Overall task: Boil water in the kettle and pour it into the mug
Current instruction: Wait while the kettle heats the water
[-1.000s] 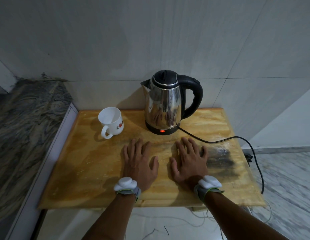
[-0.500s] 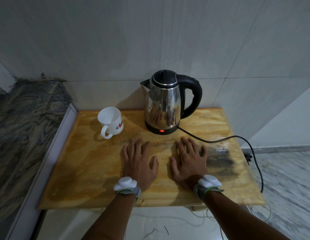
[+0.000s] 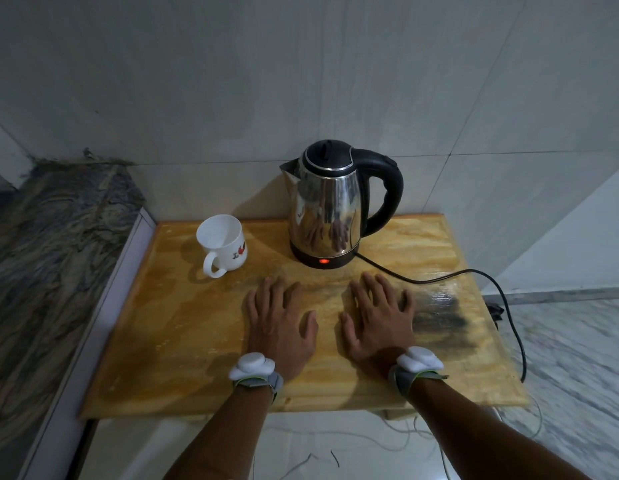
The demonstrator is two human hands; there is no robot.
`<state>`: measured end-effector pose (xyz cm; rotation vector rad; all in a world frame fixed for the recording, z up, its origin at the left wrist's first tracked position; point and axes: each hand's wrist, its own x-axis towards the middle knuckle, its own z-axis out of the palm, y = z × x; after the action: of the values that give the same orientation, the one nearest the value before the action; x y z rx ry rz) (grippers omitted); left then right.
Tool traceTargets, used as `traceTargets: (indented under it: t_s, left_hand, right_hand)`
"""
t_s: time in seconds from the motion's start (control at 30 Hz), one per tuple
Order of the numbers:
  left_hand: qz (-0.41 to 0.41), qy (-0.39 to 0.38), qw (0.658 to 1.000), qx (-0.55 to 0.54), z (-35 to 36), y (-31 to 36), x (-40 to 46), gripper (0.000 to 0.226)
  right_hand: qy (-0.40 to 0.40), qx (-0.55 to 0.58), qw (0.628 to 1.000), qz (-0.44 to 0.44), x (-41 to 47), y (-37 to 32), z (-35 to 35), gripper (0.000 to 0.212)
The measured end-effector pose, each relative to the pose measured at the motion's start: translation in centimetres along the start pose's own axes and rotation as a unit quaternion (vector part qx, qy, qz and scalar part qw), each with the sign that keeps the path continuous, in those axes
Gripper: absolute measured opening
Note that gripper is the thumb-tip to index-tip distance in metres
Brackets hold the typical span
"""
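A steel kettle (image 3: 327,206) with a black lid and handle stands on its base at the back of the wooden table (image 3: 183,341); a red light glows on the base. Left of it sits a white mug (image 3: 224,244), upright, handle toward me, looking empty inside. My left hand (image 3: 278,323) lies flat on the table in front of the kettle, fingers apart, holding nothing. My right hand (image 3: 379,317) lies flat beside it in the same way. Both hands are a short way from the kettle's base and touch neither kettle nor mug.
The kettle's black cord (image 3: 481,282) runs right across the table and drops over its right edge. A marble counter (image 3: 51,258) adjoins the table on the left. A tiled wall stands right behind the kettle. Thin wires lie on the floor below the table's front edge.
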<state>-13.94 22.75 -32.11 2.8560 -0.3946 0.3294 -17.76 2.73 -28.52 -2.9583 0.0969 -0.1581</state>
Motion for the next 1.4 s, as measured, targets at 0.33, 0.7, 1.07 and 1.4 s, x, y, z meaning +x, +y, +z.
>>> traceTargets:
  t_s: [0.33,0.7,1.07,1.4]
  left_hand:
    - [-0.005,-0.035,0.999,0.006,-1.0,0.6,-0.1,0.062]
    - [-0.005,-0.201,0.978,0.062,-4.6,1.8,1.6,0.059]
    - [-0.009,-0.233,0.970,0.073,-11.0,2.3,3.6,0.057]
    - [-0.025,-0.184,0.981,-0.052,-19.1,3.9,7.0,0.048]
  right_hand:
    - [-0.017,-0.014,1.000,0.001,0.2,0.3,0.3,0.071]
    - [-0.162,-0.021,0.987,-0.007,1.5,-0.3,-2.8,0.067]
    - [-0.106,-0.032,0.994,-0.016,1.5,-2.9,-9.6,0.036]
    - [-0.030,0.010,0.999,-0.006,3.1,-4.0,-15.5,0.038]
